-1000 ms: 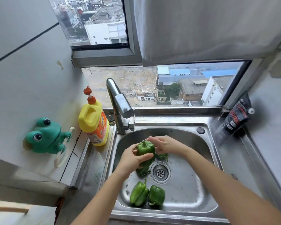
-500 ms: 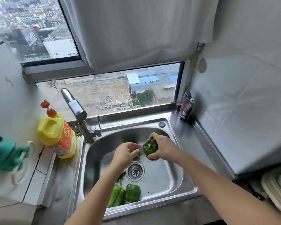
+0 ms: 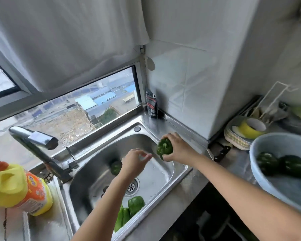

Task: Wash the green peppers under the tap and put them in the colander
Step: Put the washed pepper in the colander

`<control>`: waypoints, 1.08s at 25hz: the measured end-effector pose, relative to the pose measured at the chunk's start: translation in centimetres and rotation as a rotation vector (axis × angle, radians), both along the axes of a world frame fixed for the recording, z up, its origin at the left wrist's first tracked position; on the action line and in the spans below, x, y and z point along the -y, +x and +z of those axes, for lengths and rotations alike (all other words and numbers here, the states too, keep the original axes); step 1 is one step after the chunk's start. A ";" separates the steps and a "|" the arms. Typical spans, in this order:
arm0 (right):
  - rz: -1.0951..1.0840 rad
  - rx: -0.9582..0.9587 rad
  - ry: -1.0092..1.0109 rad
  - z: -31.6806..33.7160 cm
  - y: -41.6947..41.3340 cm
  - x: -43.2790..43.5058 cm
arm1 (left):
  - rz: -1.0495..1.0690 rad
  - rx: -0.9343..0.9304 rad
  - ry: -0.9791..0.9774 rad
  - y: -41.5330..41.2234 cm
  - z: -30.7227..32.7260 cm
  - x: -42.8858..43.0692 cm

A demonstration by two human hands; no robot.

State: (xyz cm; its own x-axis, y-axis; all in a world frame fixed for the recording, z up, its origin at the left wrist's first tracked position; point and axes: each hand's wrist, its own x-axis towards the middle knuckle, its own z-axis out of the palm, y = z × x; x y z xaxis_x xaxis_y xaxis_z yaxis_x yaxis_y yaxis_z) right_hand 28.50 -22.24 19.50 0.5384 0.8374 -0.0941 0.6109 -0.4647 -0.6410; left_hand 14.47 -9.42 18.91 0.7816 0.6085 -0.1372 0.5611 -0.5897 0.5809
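My right hand grips one green pepper above the right side of the sink. This pepper is dark, shiny and lumpy. Three more peppers lie in the sink, one half hidden behind my left hand, which hangs loose and empty, apart from the right. The colander holds at least two blurred peppers; the frame edge cuts it off.

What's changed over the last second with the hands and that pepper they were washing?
The left hand let go of the pepper and is now empty over the sink. The right hand took it alone and carried it rightward to the sink's edge, toward the colander. The other peppers in the sink lie as before.
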 end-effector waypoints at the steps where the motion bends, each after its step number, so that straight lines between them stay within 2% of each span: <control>1: -0.079 -0.021 0.029 0.3 -0.4 1.4 | 0.000 0.050 -0.025 0.6 0.3 0.9; 6: -0.487 -0.181 0.164 1.5 0.3 9.7 | -0.059 0.185 -0.197 4.4 2.1 6.4; 11: -0.758 -0.396 0.353 2.7 3.2 19.6 | -0.433 0.132 -0.254 9.7 2.5 12.7; 13: -0.856 -0.400 0.376 2.6 4.4 23.4 | -0.533 0.124 -0.271 12.0 2.2 15.3; 16: -0.961 -0.306 0.212 1.8 6.0 28.4 | -0.653 0.054 -0.355 15.3 0.9 19.2; 20: -1.049 -0.168 -0.024 -0.8 7.3 32.5 | -0.809 -0.092 -0.257 17.9 -1.1 23.6; 27: -0.914 -0.008 -0.494 -4.4 7.3 35.7 | -1.011 -0.275 -0.098 19.3 -2.1 27.3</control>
